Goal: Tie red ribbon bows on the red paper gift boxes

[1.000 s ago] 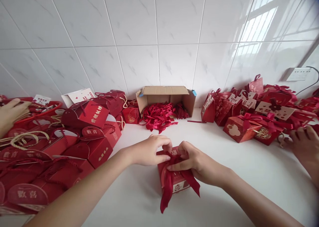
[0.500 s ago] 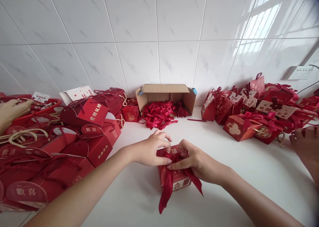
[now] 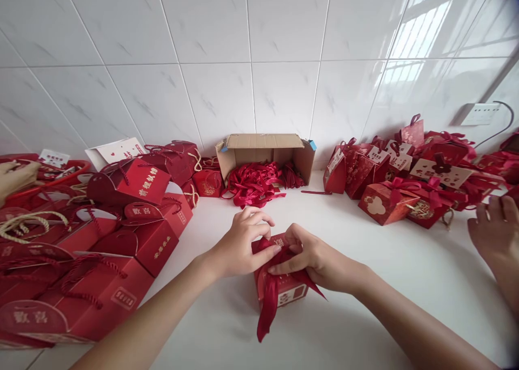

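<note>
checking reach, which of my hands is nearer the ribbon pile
Left: the left hand is in front of the ribbon pile; the right hand is farther, in front and rightward.

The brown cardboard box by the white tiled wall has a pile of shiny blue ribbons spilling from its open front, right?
Not quite: the head view shows the pile of shiny ribbons is red, not blue. It does spill from the brown cardboard box.

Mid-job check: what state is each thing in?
Box: on the counter, closure hidden
Ribbon: on the box, tails loose
Left hand: touching the ribbon
Right hand: pinching the ribbon
Carton: open toward the hands
Spare ribbons: heaped, spilling from the carton
Left boxes: piled together
Right boxes: grouped, some with bows
</note>
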A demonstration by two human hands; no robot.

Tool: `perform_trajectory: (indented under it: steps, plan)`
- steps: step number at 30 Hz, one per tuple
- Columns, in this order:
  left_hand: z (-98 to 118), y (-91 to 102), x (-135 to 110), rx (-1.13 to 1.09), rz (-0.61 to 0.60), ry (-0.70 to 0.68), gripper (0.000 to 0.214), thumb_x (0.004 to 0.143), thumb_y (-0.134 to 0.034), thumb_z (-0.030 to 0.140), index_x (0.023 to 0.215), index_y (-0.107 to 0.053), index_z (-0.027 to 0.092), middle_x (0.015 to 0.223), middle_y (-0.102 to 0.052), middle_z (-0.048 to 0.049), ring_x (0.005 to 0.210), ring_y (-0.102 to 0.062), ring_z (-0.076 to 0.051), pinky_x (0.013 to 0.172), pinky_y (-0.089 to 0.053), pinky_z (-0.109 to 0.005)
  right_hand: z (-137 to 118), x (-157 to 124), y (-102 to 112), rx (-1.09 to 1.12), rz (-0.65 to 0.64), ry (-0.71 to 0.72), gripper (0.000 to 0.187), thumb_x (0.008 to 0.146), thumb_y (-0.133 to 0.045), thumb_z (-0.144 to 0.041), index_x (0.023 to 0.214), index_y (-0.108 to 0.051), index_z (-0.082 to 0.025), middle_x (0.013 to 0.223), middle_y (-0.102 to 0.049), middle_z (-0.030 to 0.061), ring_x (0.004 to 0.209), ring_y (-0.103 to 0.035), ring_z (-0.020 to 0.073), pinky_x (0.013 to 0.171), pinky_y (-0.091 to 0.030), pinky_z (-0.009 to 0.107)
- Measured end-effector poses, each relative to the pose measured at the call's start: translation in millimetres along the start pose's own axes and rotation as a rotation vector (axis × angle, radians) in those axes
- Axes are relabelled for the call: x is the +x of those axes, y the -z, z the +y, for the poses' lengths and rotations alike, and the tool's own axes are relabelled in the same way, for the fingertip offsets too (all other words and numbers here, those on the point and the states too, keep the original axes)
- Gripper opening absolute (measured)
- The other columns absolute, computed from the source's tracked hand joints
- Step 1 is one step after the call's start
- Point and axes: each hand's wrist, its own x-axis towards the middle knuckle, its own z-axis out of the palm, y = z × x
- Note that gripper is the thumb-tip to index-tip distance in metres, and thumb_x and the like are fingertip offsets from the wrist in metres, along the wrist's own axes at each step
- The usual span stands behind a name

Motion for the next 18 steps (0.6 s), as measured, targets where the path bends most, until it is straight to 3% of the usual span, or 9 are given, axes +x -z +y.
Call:
perform_trajectory:
  steps: [5,9,14,18]
  plan:
    - [8,-9.9,-3,-0.274,0.005,0.070,0.021,0.081,-0.056,0.032,0.069,-0.045,0.020,0.095,-0.061,-0.0034,0.096,-0.052,-0.019,0.085,-0.043,-0.033,1,-1,-1,0.016,0.016,-0.005,0.022,0.090,-0.051,-0.025,0.099,-0.071,-0.025,0.095,-0.041,0.0044,0.089,-0.047,0.0157,0.079,-0.049,0.034]
    - [12,-23.1,-3,-0.411,0.088,0.190,0.024,0.083,-0.056,0.037,0.069,-0.047,0.020,0.082,-0.060,-0.0020,0.079,-0.057,-0.016,0.074,-0.047,-0.030,0,-1,-1,0.025,0.030,0.015,0.023,0.090,-0.051,-0.024,0.097,-0.072,-0.027,0.093,-0.040,0.0046,0.088,-0.047,0.0157,0.079,-0.049,0.034]
    - [13,-30.2,-3,-0.429,0.150,0.274,0.023,0.080,-0.059,0.036,0.068,-0.051,0.019,0.077,-0.062,-0.0023,0.077,-0.059,-0.017,0.070,-0.048,-0.029,-1,-1,2,0.008,0.037,0.051,0.022,0.090,-0.051,-0.022,0.097,-0.071,-0.026,0.094,-0.042,0.0053,0.089,-0.047,0.0165,0.078,-0.049,0.034]
    - [11,-29.1,-3,-0.490,0.151,0.268,0.023,0.079,-0.062,0.035,0.065,-0.052,0.018,0.080,-0.065,-0.0035,0.080,-0.060,-0.018,0.074,-0.048,-0.030,-1,-1,4,0.058,0.076,0.045,0.025,0.093,-0.038,-0.014,0.100,-0.061,-0.022,0.094,-0.044,0.0048,0.085,-0.049,0.0146,0.074,-0.048,0.030]
